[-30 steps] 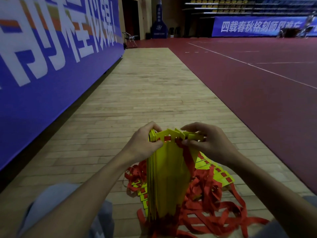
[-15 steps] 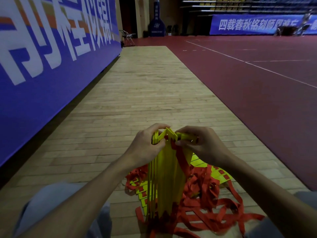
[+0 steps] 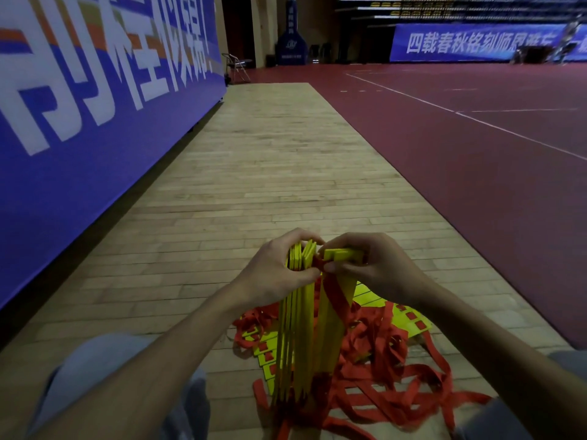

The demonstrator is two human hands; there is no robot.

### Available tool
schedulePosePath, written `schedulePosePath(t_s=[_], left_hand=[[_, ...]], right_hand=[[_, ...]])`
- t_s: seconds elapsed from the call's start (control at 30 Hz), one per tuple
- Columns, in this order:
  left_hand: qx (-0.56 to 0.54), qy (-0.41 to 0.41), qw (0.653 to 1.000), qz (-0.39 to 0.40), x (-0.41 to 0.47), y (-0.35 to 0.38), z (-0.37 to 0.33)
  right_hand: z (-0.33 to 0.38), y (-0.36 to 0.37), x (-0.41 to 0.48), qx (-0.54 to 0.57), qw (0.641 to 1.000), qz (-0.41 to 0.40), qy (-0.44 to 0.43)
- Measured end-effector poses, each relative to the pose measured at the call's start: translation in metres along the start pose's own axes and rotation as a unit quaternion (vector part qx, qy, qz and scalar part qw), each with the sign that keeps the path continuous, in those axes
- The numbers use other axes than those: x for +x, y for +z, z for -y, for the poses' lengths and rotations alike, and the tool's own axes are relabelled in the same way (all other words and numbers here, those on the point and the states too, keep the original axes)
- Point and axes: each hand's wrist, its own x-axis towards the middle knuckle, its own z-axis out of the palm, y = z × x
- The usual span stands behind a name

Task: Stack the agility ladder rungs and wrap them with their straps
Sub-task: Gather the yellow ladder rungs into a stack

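Rungs [image 3: 305, 328] bunched upright on the wood floor [image 3: 254, 185]; left hand [image 3: 273, 274] fingers clenched round the bundle's top, right hand [image 3: 378, 271] fingers pinching a few rung ends just beside it. Red straps [image 3: 381, 369] tangled round the base, over loose rungs [image 3: 409, 319] lying flat. Blue banner [image 3: 79, 122] walls the left; red court [image 3: 460, 169] open right, wood strip open ahead to a chair [image 3: 236, 66].

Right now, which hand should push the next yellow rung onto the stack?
Probably the right hand: it pinches the end of that rung, right beside the stack. The left hand is busy gripping the stack upright.
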Motion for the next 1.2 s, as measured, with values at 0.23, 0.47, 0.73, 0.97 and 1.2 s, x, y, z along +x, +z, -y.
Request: schedulePosePath(t_s=[0.23, 0.47, 0.73, 0.97, 1.2], left_hand=[[0.003, -0.012, 1.000, -0.026, 0.003, -0.008, 0.004], [-0.031, -0.017, 0.999, 0.001, 0.003, -0.005, 0.000], [-0.013, -0.007, 1.000, -0.023, 0.001, -0.006, -0.002], [-0.003, -0.023, 0.999, -0.035, 0.004, -0.007, 0.004], [-0.049, -0.042, 0.998, -0.012, 0.003, -0.007, -0.001]], right_hand=[[-0.011, -0.004, 0.000, -0.029, 0.998, -0.026, 0.049], [-0.005, 0.006, 0.000, 0.005, 0.998, -0.049, 0.043], [-0.012, -0.001, 0.001, 0.026, 0.996, -0.060, 0.063], [-0.015, -0.005, 0.003, 0.093, 0.991, -0.062, 0.076], [-0.015, -0.002, 0.003, 0.135, 0.988, -0.032, 0.064]])
